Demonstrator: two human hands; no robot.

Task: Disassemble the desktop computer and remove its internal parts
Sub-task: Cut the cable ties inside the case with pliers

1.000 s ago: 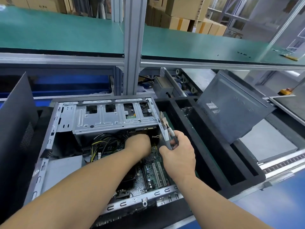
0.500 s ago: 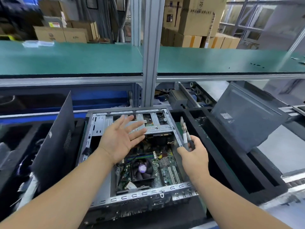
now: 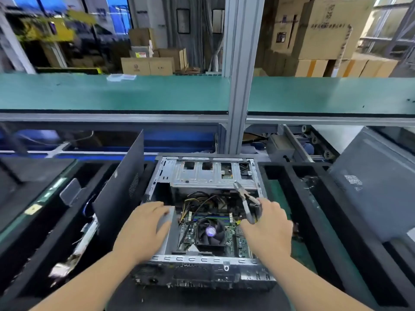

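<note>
The open desktop case (image 3: 202, 261) lies on its side in front of me. Inside it are a metal drive cage (image 3: 208, 176) at the far end, a motherboard with a black CPU fan (image 3: 211, 232), and a bundle of cables (image 3: 202, 198). My left hand (image 3: 143, 227) rests on the grey power supply (image 3: 168, 232) at the case's left side, fingers laid over its top. My right hand (image 3: 267, 230) grips pliers (image 3: 246, 198) by the handles above the case's right edge, jaws pointing away from me.
A black side panel (image 3: 121, 187) stands upright just left of the case. A grey panel (image 3: 372, 187) leans at the right. Black foam trays (image 3: 298, 198) flank the case. An aluminium post (image 3: 238, 97) and a green shelf (image 3: 112, 93) rise behind it.
My left hand came out of the case, hung open above the drive cage, then dropped onto the power supply. My right hand kept the pliers. The view tilted upward.
</note>
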